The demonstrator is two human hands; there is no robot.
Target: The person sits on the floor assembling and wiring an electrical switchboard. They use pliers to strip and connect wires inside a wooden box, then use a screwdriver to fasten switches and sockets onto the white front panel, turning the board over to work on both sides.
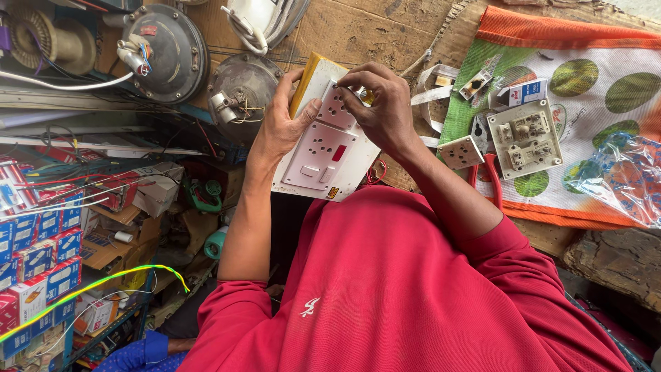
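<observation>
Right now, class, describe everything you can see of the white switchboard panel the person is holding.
The white switchboard panel looks like glossy plastic, rectangular, mounted on a yellow-edged backing. Its face carries two socket outlets with round pin holes, white rocker switches and one small red indicator; a small sticker sits at a lower corner. It is held tilted above the lap. The left hand grips its yellow edge, thumb on the face; the right hand pinches at the upper socket.

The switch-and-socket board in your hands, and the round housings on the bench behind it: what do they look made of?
Switch-and-socket board: looks like glossy white moulded plastic, smooth with an even sheen, a red rocker set in, and a yellow edge behind. Both the left hand and right hand grip it. Round housings: probably cast metal, dull grey, scuffed and dusty.
</observation>
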